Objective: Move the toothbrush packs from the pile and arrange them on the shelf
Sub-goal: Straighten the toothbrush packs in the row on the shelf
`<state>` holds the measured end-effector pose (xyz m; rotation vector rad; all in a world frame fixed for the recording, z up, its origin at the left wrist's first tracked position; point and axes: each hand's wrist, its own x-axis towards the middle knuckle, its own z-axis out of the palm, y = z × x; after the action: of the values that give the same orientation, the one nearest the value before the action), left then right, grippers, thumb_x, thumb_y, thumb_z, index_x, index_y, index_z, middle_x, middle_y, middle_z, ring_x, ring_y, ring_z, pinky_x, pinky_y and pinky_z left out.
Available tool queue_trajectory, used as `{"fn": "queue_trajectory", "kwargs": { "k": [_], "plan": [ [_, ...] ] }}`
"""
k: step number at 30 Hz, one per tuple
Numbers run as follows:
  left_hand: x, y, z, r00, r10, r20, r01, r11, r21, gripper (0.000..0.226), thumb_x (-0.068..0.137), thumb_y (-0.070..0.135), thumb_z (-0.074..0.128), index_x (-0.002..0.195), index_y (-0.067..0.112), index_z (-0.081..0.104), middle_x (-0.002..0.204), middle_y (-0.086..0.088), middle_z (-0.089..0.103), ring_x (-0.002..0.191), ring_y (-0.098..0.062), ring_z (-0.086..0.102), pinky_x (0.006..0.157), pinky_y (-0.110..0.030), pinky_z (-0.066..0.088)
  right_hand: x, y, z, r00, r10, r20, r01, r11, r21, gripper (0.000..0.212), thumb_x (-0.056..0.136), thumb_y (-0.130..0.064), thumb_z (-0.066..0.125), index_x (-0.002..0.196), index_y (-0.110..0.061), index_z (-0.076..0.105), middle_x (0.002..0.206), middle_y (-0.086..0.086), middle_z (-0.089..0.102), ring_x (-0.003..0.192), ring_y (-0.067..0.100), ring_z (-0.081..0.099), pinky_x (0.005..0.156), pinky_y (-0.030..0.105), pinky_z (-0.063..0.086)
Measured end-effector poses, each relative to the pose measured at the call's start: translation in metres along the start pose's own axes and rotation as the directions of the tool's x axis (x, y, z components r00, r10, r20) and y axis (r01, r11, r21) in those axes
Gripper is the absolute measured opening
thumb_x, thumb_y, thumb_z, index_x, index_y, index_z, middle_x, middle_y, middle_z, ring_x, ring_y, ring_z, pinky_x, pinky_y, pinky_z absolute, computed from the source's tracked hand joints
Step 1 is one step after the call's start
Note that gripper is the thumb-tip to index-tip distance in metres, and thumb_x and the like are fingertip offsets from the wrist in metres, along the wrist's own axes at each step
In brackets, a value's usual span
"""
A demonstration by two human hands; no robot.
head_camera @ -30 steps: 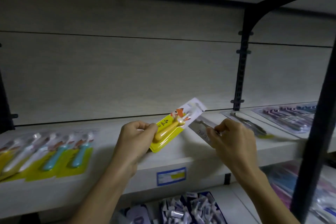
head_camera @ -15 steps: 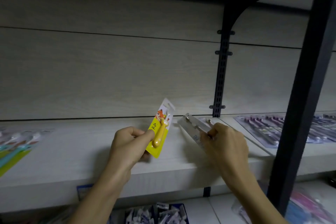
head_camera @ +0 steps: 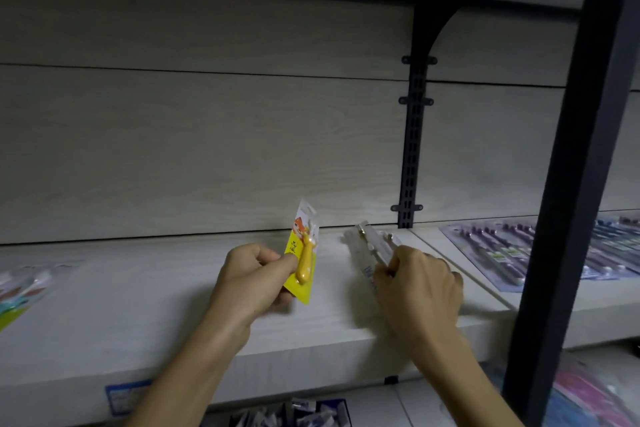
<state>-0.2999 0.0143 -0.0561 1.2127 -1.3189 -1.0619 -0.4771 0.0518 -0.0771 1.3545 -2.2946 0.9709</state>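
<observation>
Your left hand (head_camera: pixel 254 279) grips yellow toothbrush pack (head_camera: pixel 302 253), print unreadable, above shelf (head_camera: pixel 138 305). Your right hand (head_camera: pixel 417 282) grips clear toothbrush pack (head_camera: pixel 367 246) right of it.

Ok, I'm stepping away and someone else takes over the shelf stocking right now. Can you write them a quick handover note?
Left hand: grips a yellow toothbrush pack, upright above the shelf.
Right hand: grips a clear toothbrush pack, tilted over the shelf.
Done: yellow packs lie at the far left; purple packs lie flat on the right section.
Left: set down both held packs in the open middle stretch. The pile is out of view, so what remains can't be told.
</observation>
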Motion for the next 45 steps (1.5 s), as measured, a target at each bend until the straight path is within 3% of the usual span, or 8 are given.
{"fn": "queue_trajectory", "kwargs": {
  "k": [4,14,19,26,30,33,40,45],
  "plan": [
    [0.003,0.001,0.006,0.998,-0.02,0.063,0.02,1.0,-0.001,0.014,0.075,0.001,0.063,0.066,0.006,0.054,0.067,-0.016,0.061,0.059,-0.028,0.063,0.071,-0.048,0.059,0.003,0.001,-0.001,0.999,0.016,0.031,-0.015,1.0,-0.02,0.018,0.085,-0.031,0.052,0.092,-0.018,0.062,0.089,0.002,0.065,0.09,0.027,0.057,0.081,0.037,0.036],
    [0.007,0.0,0.012,0.992,-0.021,0.122,0.019,1.0,0.02,0.013,0.078,-0.004,0.06,0.069,0.002,0.054,0.068,-0.021,0.065,0.061,-0.032,0.067,0.065,-0.049,0.06,0.006,0.001,-0.002,0.996,0.038,0.081,-0.026,0.99,-0.139,0.023,0.084,-0.036,0.057,0.095,-0.016,0.062,0.105,0.006,0.061,0.103,0.029,0.051,0.083,0.036,0.037],
    [0.008,-0.002,0.015,0.992,-0.019,0.123,0.015,0.999,0.036,0.015,0.078,-0.004,0.061,0.067,0.003,0.053,0.074,-0.024,0.067,0.064,-0.034,0.069,0.063,-0.048,0.06,0.007,0.001,-0.002,0.999,0.032,0.044,-0.028,0.996,-0.09,0.035,0.087,-0.041,0.052,0.113,-0.019,0.059,0.109,0.006,0.062,0.106,0.029,0.051,0.086,0.037,0.039],
    [0.012,-0.004,0.026,0.993,0.002,0.118,-0.015,0.994,0.112,0.018,0.072,0.005,0.065,0.086,0.009,0.054,0.089,-0.02,0.067,0.062,-0.034,0.07,0.062,-0.047,0.06,0.007,0.012,-0.01,0.999,0.0,0.054,0.001,1.0,-0.012,0.033,0.088,-0.041,0.053,0.111,-0.019,0.059,0.11,0.006,0.062,0.109,0.03,0.049,0.088,0.037,0.04],
    [0.013,-0.005,0.03,0.982,0.161,0.103,-0.191,0.828,0.526,0.03,0.07,0.033,0.069,0.097,0.023,0.061,0.093,-0.001,0.069,0.092,-0.024,0.065,0.078,-0.031,0.053,0.006,0.018,-0.016,0.999,-0.037,0.037,0.037,0.999,0.002,0.032,0.089,-0.041,0.054,0.111,-0.019,0.059,0.109,0.005,0.061,0.107,0.028,0.05,0.086,0.036,0.04],
    [0.011,-0.007,0.032,0.972,0.216,0.092,-0.218,0.686,0.694,0.034,0.077,0.04,0.065,0.107,0.025,0.063,0.103,0.0,0.067,0.106,-0.025,0.057,0.082,-0.028,0.044,0.006,0.022,-0.018,0.997,-0.063,0.035,0.063,0.998,-0.001,0.032,0.089,-0.04,0.055,0.112,-0.019,0.059,0.109,0.005,0.061,0.106,0.027,0.051,0.085,0.036,0.042],
    [-0.001,-0.012,0.039,0.936,0.334,0.108,-0.275,0.507,0.817,0.026,0.085,0.04,0.057,0.102,0.023,0.065,0.102,0.001,0.068,0.107,-0.026,0.057,0.083,-0.031,0.046,0.007,0.03,-0.018,0.991,-0.122,0.047,0.12,0.991,0.059,0.031,0.089,-0.039,0.054,0.112,-0.019,0.06,0.109,0.005,0.061,0.106,0.027,0.051,0.086,0.038,0.045],
    [-0.006,-0.016,0.044,0.934,0.335,0.125,-0.287,0.497,0.819,0.022,0.082,0.042,0.059,0.097,0.027,0.068,0.106,0.004,0.068,0.107,-0.022,0.059,0.085,-0.03,0.048,0.006,0.035,-0.014,0.982,-0.181,0.048,0.174,0.979,0.109,0.03,0.087,-0.037,0.055,0.109,-0.019,0.062,0.104,0.004,0.062,0.101,0.026,0.052,0.08,0.034,0.043]
  ]
}}
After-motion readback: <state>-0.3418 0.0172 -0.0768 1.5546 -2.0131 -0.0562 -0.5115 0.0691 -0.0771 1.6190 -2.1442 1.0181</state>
